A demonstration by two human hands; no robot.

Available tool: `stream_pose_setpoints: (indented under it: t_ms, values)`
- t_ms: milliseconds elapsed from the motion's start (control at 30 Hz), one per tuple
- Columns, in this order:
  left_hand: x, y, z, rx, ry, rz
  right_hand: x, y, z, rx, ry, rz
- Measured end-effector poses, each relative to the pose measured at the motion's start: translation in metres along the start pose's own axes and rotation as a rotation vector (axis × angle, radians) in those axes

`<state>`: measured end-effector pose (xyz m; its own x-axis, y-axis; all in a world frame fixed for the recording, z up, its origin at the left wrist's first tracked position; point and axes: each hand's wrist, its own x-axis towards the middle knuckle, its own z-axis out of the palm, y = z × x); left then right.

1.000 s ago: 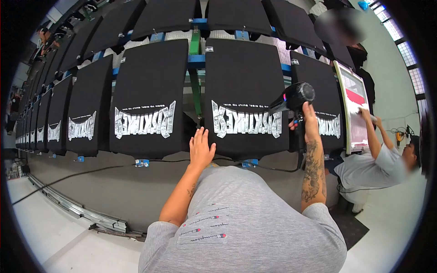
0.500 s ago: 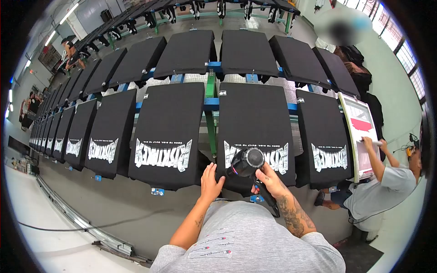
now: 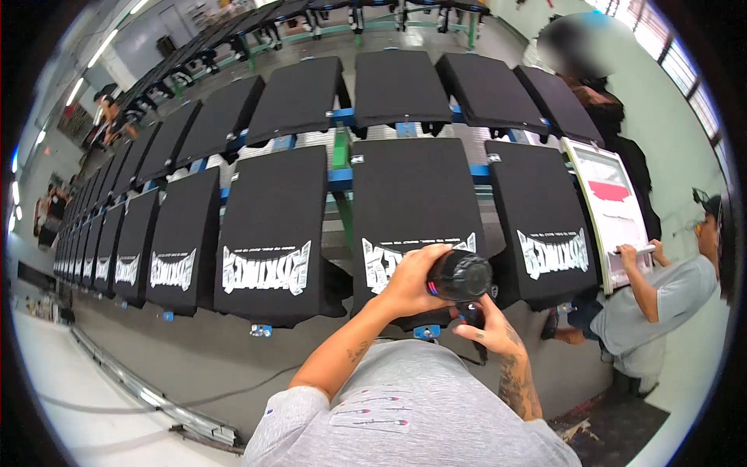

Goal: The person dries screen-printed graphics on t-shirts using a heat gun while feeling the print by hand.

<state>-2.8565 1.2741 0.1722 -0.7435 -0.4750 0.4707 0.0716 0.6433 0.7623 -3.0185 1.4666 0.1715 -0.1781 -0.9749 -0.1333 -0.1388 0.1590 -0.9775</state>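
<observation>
A black hair dryer [image 3: 461, 275] is over the lower part of a black shirt [image 3: 416, 194] stretched on a board in front of me. My left hand [image 3: 414, 282] reaches across and grips the dryer's barrel from the left side. Around its handle, just below, is my right hand [image 3: 492, 331], with the thumb apart. The dryer and my left hand cover much of the white printed lettering [image 3: 378, 263] on this shirt. Beside it on the left, another black shirt shows its whole white print [image 3: 266, 268].
At right, a co-worker [image 3: 661, 300] in a grey shirt holds a framed printing screen [image 3: 609, 204] with red ink. More boards with black shirts [image 3: 184, 237] run off to the left and behind. A cable [image 3: 233, 395] trails along the floor.
My left hand has moved right from the shirt's edge onto the dryer's barrel. The dryer has shifted right relative to the print. The view has turned slightly.
</observation>
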Motion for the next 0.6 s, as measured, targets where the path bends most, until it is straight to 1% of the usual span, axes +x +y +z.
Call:
stream_pose_setpoints:
  t_ms: [33,67,100,133,167,200,267,333,400,467,533,600]
  values:
    - [0.008,0.009,-0.001,0.005,0.027,0.043,-0.011,-0.004,-0.001,0.079,0.027,0.130]
    - [0.012,0.000,0.009,-0.096,0.005,0.040,-0.018,-0.007,-0.001,0.150,0.037,0.258]
    - [0.013,0.002,0.017,-0.097,-0.005,0.024,-0.023,-0.006,-0.001,0.133,0.103,0.270]
    - [0.013,0.005,0.023,-0.163,-0.110,-0.044,-0.030,-0.003,0.000,0.116,0.164,0.278]
    - [0.008,0.014,0.025,-0.067,-0.117,-0.042,-0.038,0.004,-0.003,0.125,0.198,0.251]
    - [0.005,0.012,0.029,-0.087,-0.171,-0.033,-0.045,0.009,-0.006,0.136,0.242,0.224]
    - [-0.002,0.011,0.025,0.047,-0.160,-0.046,-0.057,0.006,-0.012,0.142,0.356,0.259]
    - [-0.012,-0.006,0.020,0.156,-0.160,-0.143,-0.064,0.017,-0.024,0.132,0.455,0.241]
    - [-0.036,-0.036,0.014,0.291,-0.130,-0.210,-0.064,0.031,-0.044,0.094,0.454,0.233]
    - [-0.068,-0.062,0.001,0.411,-0.156,-0.347,-0.058,0.034,-0.048,-0.012,0.558,0.264]
    - [-0.106,-0.081,-0.013,0.436,-0.126,-0.485,-0.045,0.028,-0.044,-0.078,0.526,0.277]
    - [-0.143,-0.095,-0.023,0.477,-0.026,-0.553,-0.033,0.023,-0.033,-0.095,0.463,0.292]
